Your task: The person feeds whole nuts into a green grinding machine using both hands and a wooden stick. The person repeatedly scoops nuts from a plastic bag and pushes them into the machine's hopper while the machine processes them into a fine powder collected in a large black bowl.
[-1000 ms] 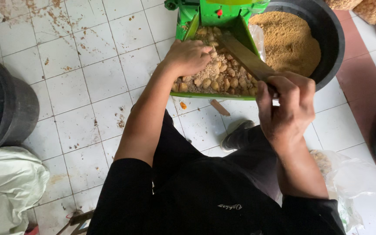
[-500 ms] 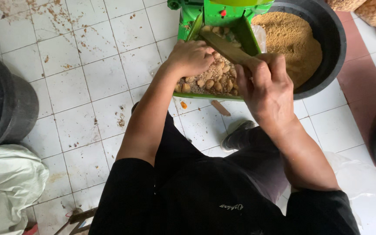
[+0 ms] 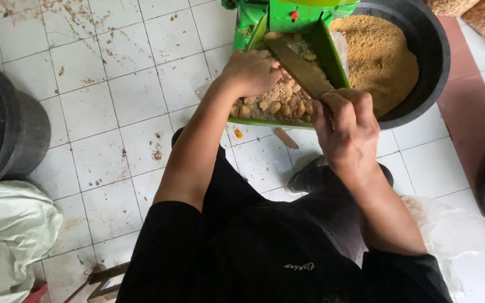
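The left hand [image 3: 252,72] is lying palm-down, fingers curled and hidden among brown lumps [image 3: 280,104] in the green tray [image 3: 332,59]; the right hand [image 3: 346,126] is gripping a flat stick [image 3: 298,68], its lower end covered.

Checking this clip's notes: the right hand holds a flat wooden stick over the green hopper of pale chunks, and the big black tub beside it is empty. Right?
Not quite. The head view shows the black tub holds fine brown meal, not nothing. The right hand does hold the wooden stick over the green hopper of pale chunks.
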